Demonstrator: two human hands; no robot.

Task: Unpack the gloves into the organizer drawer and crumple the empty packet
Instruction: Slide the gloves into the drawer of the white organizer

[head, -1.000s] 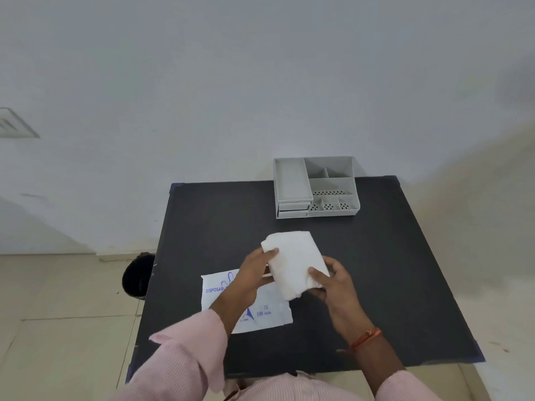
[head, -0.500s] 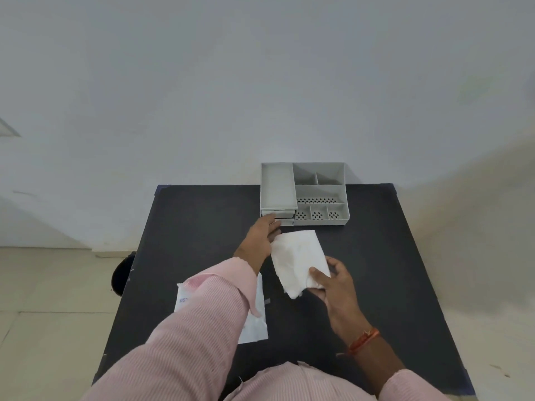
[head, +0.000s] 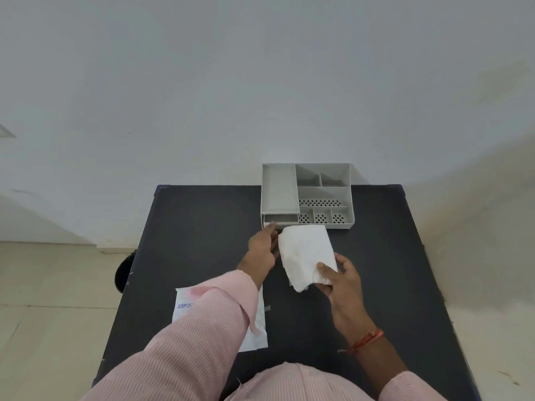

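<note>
The left hand [head: 262,247] has left the glove stack and advanced to the organizer drawer [head: 280,219]; its fingertips touch the drawer front, grip not discernible; the drawer stands slightly open. The right hand [head: 343,280] grasps the folded gloves [head: 304,251] just before the organizer [head: 324,195]; the emptied packet [head: 257,331] lies flat under the left sleeve [head: 202,328], uncrumpled; the held stack crowds the drawer's pull path.

A plain pale wall [head: 260,82] fills the upper half, softly lit, with a broad shadow falling across its right side. Before it stands a black table [head: 202,227], its far edge near the wall. The floor [head: 52,299] is beige tile. A dark round object [head: 123,274] sits beside the table's left edge.
</note>
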